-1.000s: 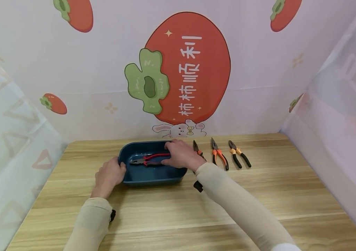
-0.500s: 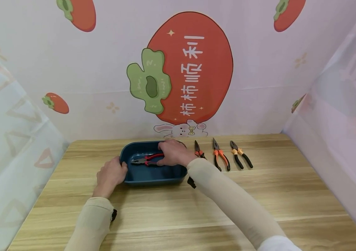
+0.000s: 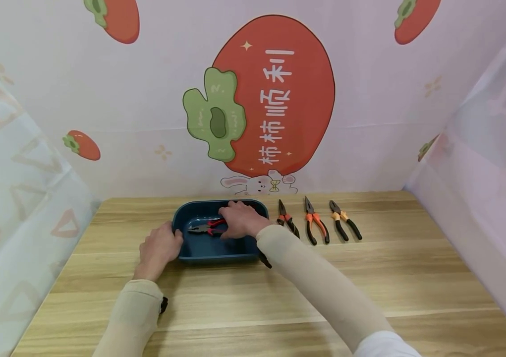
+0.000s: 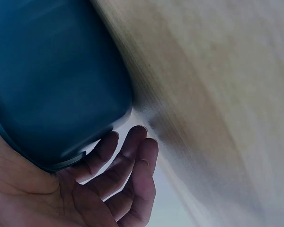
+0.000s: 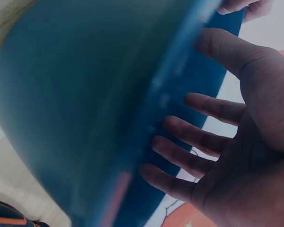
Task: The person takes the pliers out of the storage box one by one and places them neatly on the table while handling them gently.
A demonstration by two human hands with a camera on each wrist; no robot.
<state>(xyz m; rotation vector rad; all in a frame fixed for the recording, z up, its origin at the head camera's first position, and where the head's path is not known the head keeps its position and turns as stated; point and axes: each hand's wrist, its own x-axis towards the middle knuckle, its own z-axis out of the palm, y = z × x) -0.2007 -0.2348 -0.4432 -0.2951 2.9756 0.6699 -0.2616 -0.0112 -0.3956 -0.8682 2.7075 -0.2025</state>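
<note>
A dark blue plastic basin (image 3: 217,258) stands toward the back of the wooden table. My left hand (image 3: 160,249) grips its left end, thumb over the rim and fingers curled along the outer wall. In the left wrist view the left hand (image 4: 104,184) holds the rim beside the outer wall of the basin (image 4: 61,85). Inside lies a pair of combination pliers (image 3: 200,229) with red and black handles. My right hand (image 3: 240,220) is over the handle ends and hides them. The right wrist view has the right hand (image 5: 227,127) with its fingers spread and reaching over the basin rim.
Right of the basin lie orange and black long-nose pliers (image 3: 283,216), another long-nose pair (image 3: 310,216) and yellow and black pliers (image 3: 340,217), all in a row. A patterned cloth (image 3: 368,124) hangs behind the table (image 3: 235,307).
My right hand has moved left over the basin and covers more of the red handles. The pliers nearest the basin show more fully. The left hand keeps its hold.
</note>
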